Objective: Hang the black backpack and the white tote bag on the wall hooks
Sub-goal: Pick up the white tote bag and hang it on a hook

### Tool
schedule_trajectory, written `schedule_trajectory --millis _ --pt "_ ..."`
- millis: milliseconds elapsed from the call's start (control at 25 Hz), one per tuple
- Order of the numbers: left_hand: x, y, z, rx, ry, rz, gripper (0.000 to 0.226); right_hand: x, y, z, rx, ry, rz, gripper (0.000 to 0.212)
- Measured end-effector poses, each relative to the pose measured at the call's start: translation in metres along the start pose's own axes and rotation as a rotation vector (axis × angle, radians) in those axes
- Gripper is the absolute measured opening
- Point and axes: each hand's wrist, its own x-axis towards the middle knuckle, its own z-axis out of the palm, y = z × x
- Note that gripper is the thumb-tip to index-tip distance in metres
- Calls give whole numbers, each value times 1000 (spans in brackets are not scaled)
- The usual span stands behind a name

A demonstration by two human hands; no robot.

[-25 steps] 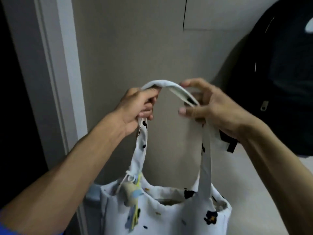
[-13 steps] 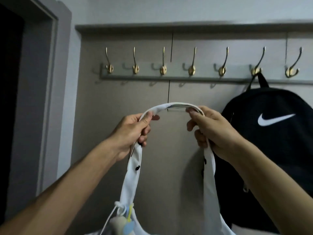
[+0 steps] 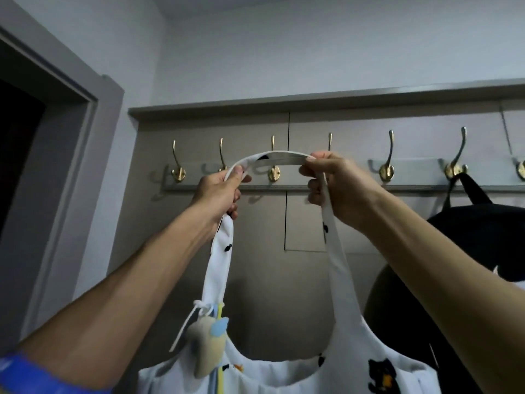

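Note:
I hold the white tote bag (image 3: pixel 335 373), printed with small black cats, up in front of the wall hooks. My left hand (image 3: pixel 220 191) and my right hand (image 3: pixel 338 183) both grip its strap (image 3: pixel 274 157), stretched between them. The strap's top arches just in front of the third brass hook (image 3: pixel 273 166) from the left. A small plush charm (image 3: pixel 208 345) dangles from the left strap. The black backpack (image 3: pixel 483 237) hangs by its loop from a hook (image 3: pixel 456 163) at the right.
A row of brass hooks sits on a grey rail (image 3: pixel 355 187) under a shelf ledge (image 3: pixel 312 102). Free hooks (image 3: pixel 178 166) stand left and right of the strap. A grey door frame (image 3: pixel 71 166) borders a dark opening at the left.
Both hands have raised the tote's strap from chest height up to the level of the hooks. My view has tilted upward, so the hook rail now sits mid-frame.

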Motion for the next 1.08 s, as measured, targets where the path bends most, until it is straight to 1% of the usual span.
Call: schedule_trajectory --millis 80,200,280,400,480,560,600,720,760,800,840,920,1000,1080 --pt "25 -1 2 37 26 34 36 24 0 4 -43 48 -31 2" --pt "65 3 5 80 57 96 30 59 -2 11 -43 138 -87 8" --pt "94 6 10 103 114 120 25 82 -4 16 -47 227 -125 9" --pt "146 7 27 192 217 115 21 129 -8 28 -182 402 -138 6" --pt "173 -6 38 267 275 102 26 158 1 29 -321 502 -122 10" --pt "186 -14 45 271 292 108 33 173 9 27 -430 550 -151 14" --pt "190 -15 45 248 295 114 34 177 15 26 -434 581 -173 15" --pt "197 4 46 120 274 148 25 181 8 25 -433 695 -348 16" --pt "199 15 47 85 268 155 24 183 1 24 -466 714 -392 14" --pt "199 19 46 75 251 145 23 184 -5 22 -513 708 -398 11" --pt "194 16 43 86 211 103 21 182 -5 19 -547 687 -350 8" --pt "175 -12 37 104 119 24 17 168 16 9 -592 643 -206 5" --pt "153 -41 37 61 60 25 18 151 43 3 -599 612 -119 8" --pt "136 -55 38 41 67 55 18 136 58 3 -589 588 -115 13"
